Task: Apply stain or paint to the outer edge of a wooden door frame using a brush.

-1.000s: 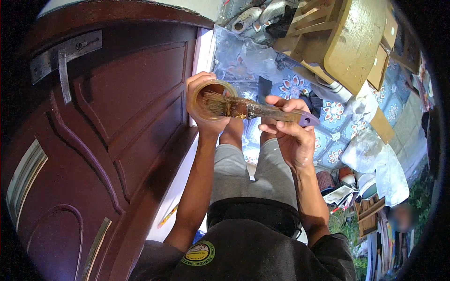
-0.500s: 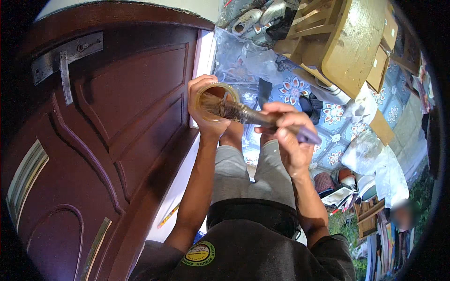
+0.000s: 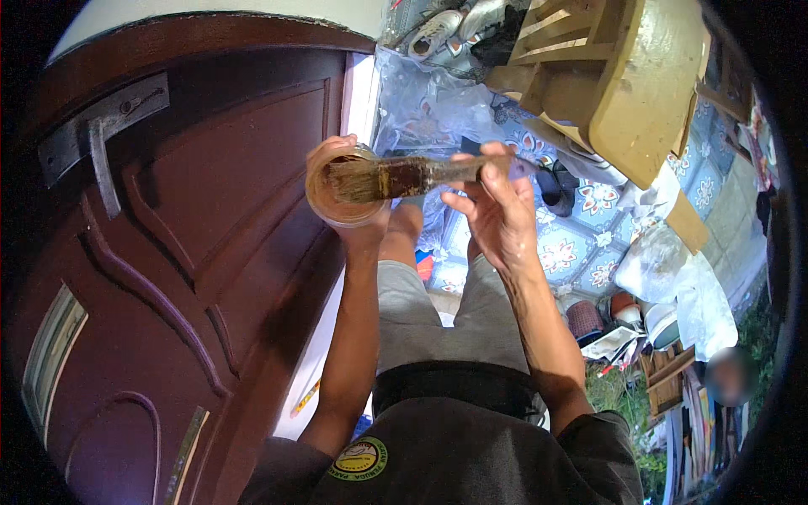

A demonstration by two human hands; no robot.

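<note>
Left hand (image 3: 364,236) curls snugly round the jar (image 3: 331,210); right hand (image 3: 507,215), fingers half-spread, pinches the brush (image 3: 427,172). Brown-stained bristles (image 3: 355,179) cross the jar's mouth! The door (image 3: 252,160) looks largely dark brown already; what's left is unclear.

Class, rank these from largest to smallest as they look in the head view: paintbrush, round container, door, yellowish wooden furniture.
1. Door
2. Yellowish wooden furniture
3. Paintbrush and round container, unranked: the paintbrush looks longer, the round container broader.
</note>
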